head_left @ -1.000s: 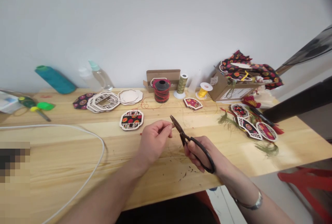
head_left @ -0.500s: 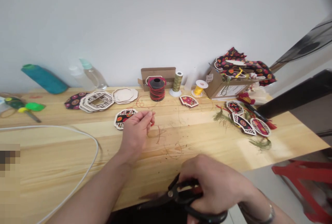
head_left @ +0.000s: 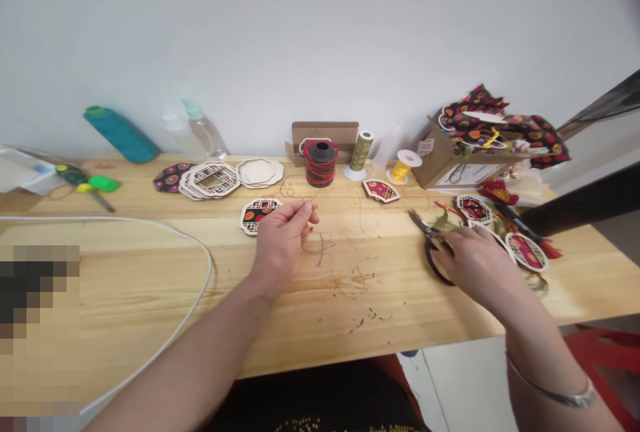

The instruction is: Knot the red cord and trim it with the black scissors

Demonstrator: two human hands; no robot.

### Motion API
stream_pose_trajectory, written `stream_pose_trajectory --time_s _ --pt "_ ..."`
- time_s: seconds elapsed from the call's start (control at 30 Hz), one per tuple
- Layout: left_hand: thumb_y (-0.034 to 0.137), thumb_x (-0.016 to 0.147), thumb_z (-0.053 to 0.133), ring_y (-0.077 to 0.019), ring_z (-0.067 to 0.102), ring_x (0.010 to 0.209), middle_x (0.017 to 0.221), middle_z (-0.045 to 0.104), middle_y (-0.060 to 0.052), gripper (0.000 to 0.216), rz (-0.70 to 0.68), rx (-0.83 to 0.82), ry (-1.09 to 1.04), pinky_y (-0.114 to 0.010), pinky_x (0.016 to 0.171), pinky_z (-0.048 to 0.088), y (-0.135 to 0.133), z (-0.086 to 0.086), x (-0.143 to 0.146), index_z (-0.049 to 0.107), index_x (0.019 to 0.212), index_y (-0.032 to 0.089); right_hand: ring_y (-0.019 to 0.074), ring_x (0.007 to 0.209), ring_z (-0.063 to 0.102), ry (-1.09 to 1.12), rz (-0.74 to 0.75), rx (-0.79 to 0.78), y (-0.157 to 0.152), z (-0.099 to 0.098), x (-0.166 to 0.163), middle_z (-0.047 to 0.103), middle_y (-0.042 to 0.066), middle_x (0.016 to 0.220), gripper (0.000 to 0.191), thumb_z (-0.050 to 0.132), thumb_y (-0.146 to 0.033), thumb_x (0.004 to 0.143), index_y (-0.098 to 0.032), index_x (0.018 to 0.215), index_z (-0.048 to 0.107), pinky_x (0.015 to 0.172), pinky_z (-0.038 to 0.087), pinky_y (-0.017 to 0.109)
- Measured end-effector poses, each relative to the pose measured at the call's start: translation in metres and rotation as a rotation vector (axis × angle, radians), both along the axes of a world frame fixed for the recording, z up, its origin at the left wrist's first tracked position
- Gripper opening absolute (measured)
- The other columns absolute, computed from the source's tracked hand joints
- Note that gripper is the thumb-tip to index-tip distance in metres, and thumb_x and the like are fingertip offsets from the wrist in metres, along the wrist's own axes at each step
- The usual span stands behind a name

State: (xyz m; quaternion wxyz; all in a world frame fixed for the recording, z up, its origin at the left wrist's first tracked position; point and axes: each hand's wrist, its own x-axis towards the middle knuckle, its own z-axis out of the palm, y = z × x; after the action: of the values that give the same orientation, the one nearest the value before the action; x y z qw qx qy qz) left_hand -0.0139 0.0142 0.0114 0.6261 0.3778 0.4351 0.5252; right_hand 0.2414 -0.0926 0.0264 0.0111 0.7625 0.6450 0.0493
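Observation:
My left hand (head_left: 283, 239) hovers over the middle of the wooden table (head_left: 150, 299), its fingers pinched on a thin red thread (head_left: 320, 249) that trails down onto the wood. Just behind it lies a lattice ornament (head_left: 257, 213) with patterned fabric. My right hand (head_left: 475, 259) is low at the right side of the table, lying over the handles of black scissors (head_left: 424, 227). The closed blades rest on the table and point back-left. A silver bangle is on that wrist.
Along the wall stand a red cord spool (head_left: 321, 164), an olive spool (head_left: 361, 151), a yellow spool (head_left: 403, 167) and a cardboard box (head_left: 450, 169) of fabric pieces. Wooden lattice frames (head_left: 213, 180) lie back left. Tasselled ornaments (head_left: 523, 251) lie right. A white cable (head_left: 195, 252) loops left.
My right hand has carried the scissors from the middle, down past the front edge, over to the right side of the table. My left hand keeps its pinch on the thread.

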Motion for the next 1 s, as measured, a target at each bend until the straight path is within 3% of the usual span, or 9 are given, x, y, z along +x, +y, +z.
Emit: stream_pose_trajectory --time_s 0.07,0.17,0.23,0.33,0.47,0.63,0.77,0.87,1.0 --pt "0.027 0.067 0.072 -0.0003 0.033 0.041 0.059 0.057 0.001 0.017 -0.001 0.003 -0.003 -0.015 0.038 0.021 0.0 0.0 0.001 0.067 0.069 0.011 0.0252 0.089 0.06 0.18 0.139 0.101 0.012 0.009 -0.028 0.068 0.013 0.092 0.023 0.05 -0.025 0.084 -0.014 0.093 0.068 0.077 0.044 0.035" --pt "0.028 0.066 0.073 -0.0004 0.032 0.041 0.059 0.056 0.001 0.018 -0.008 -0.004 -0.015 -0.016 0.038 0.02 0.0 0.0 0.001 0.067 0.069 0.011 0.0179 0.078 0.061 0.461 0.304 -0.035 0.039 0.014 -0.078 0.069 0.007 0.085 0.022 0.05 -0.028 0.086 -0.018 0.085 0.07 0.07 0.045 0.028" --pt "0.028 0.067 0.072 -0.0004 0.032 0.042 0.059 0.056 0.001 0.018 -0.014 -0.002 -0.03 -0.016 0.038 0.019 -0.001 0.0 0.002 0.067 0.068 0.01 0.0207 0.074 0.062 0.372 0.307 -0.137 0.055 0.011 -0.105 0.069 0.009 0.079 0.02 0.056 -0.029 0.081 -0.016 0.078 0.071 0.065 0.044 0.031" --pt "0.028 0.068 0.071 -0.0008 0.031 0.042 0.059 0.055 0.001 0.018 -0.019 0.009 -0.04 -0.017 0.04 0.021 -0.001 -0.001 0.002 0.067 0.069 0.01 0.0252 0.074 0.063 0.195 0.329 -0.143 0.067 0.0 -0.127 0.068 0.014 0.076 0.02 0.055 -0.024 0.077 -0.012 0.074 0.07 0.062 0.043 0.032" --pt "0.03 0.07 0.07 -0.0009 0.03 0.042 0.059 0.055 0.001 0.019 -0.036 0.001 -0.049 -0.018 0.041 0.022 -0.002 -0.003 0.002 0.066 0.071 0.011 0.0228 0.072 0.063 0.207 0.312 -0.148 0.066 -0.01 -0.127 0.069 0.013 0.077 0.02 0.05 -0.014 0.077 -0.013 0.075 0.069 0.06 0.042 0.03" --pt "0.028 0.07 0.069 0.0 0.03 0.041 0.06 0.056 0.0 0.019 -0.054 -0.027 -0.052 -0.017 0.039 0.018 -0.003 -0.002 0.001 0.064 0.066 0.01 0.0151 0.063 0.058 0.666 0.209 -0.014 0.07 0.002 -0.095 0.068 0.004 0.069 0.016 0.053 -0.021 0.078 -0.017 0.072 0.067 0.059 0.04 0.026" --pt "0.029 0.067 0.071 0.0005 0.026 0.037 0.058 0.059 -0.001 0.022 -0.096 -0.096 -0.065 -0.017 0.037 0.015 -0.006 0.0 0.003 0.064 0.065 0.009 0.0104 0.047 0.044 0.928 0.077 0.195 0.081 0.022 -0.075 0.054 -0.001 0.052 0.023 0.057 -0.035 0.078 -0.015 0.067 0.062 0.047 0.032 0.023" --pt "0.031 0.065 0.073 0.0004 0.026 0.036 0.065 0.066 -0.006 0.024 -0.126 -0.147 -0.089 -0.017 0.036 0.016 -0.01 -0.001 0.005 0.065 0.069 0.009 0.0106 0.05 0.044 0.845 0.136 0.313 0.082 0.028 -0.081 0.054 -0.001 0.054 0.018 0.056 -0.029 0.078 -0.016 0.065 0.06 0.049 0.032 0.024" --pt "0.028 0.062 0.077 0.0013 0.024 0.035 0.067 0.067 -0.006 0.024 -0.179 -0.271 -0.159 -0.016 0.034 0.014 -0.013 -0.003 0.007 0.065 0.07 0.009 0.0142 0.063 0.051 0.546 0.334 0.428 0.069 0.013 -0.108 0.058 0.003 0.065 0.016 0.052 -0.019 0.08 -0.017 0.066 0.057 0.059 0.036 0.026"
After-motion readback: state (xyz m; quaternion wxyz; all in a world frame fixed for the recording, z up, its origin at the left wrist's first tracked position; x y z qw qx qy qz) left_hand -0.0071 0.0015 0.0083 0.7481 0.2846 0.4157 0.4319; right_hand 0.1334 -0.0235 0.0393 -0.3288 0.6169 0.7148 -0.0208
